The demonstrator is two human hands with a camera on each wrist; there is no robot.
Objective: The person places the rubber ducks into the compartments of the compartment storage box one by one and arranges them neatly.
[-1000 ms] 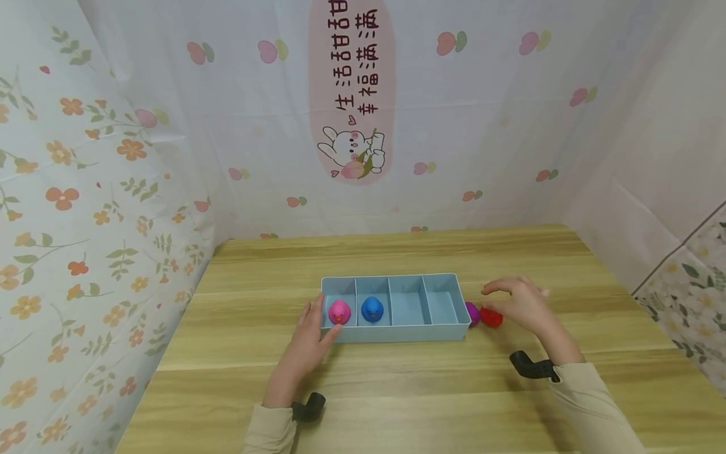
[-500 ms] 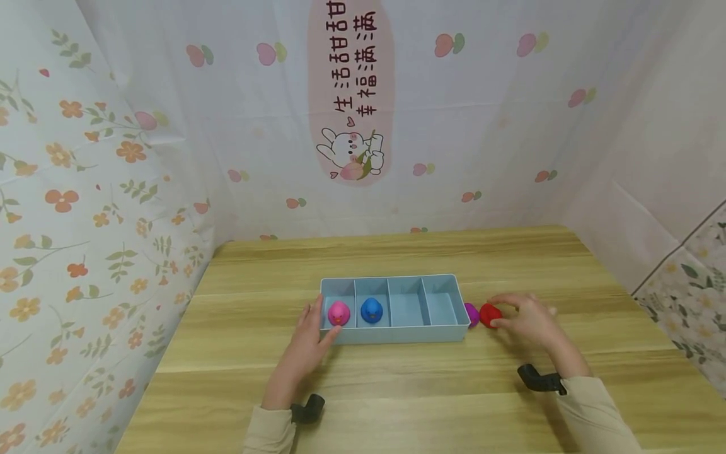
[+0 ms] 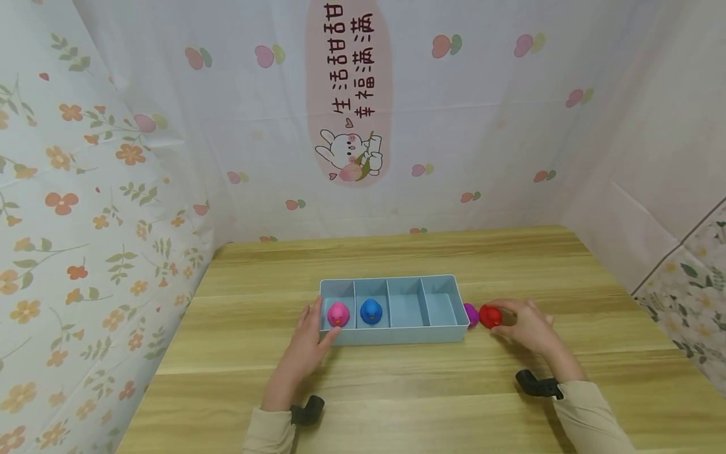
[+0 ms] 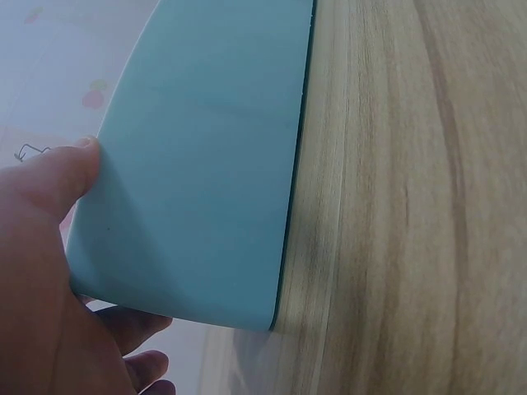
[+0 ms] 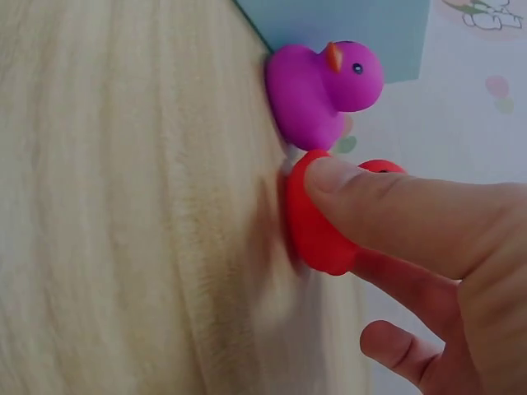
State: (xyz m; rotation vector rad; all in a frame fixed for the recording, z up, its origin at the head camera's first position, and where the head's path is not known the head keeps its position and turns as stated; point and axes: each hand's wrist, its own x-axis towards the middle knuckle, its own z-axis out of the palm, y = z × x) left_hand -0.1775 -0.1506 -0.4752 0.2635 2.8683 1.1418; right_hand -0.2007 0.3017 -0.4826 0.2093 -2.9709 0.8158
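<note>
On the wood-grain counter [image 3: 391,391] we had a blue four-compartment box [image 3: 397,336]. Our left hand [image 3: 307,344] curled round its left end; our right hand [image 3: 530,326] pinched a red duck [image 3: 489,316] between thumb and fingers beyond the right end. Between that duck and the box sat a purple duck [image 3: 471,315]; a pink duck [image 3: 338,314] occupied the leftmost compartment, a blue duck [image 3: 371,311] the next.
</note>
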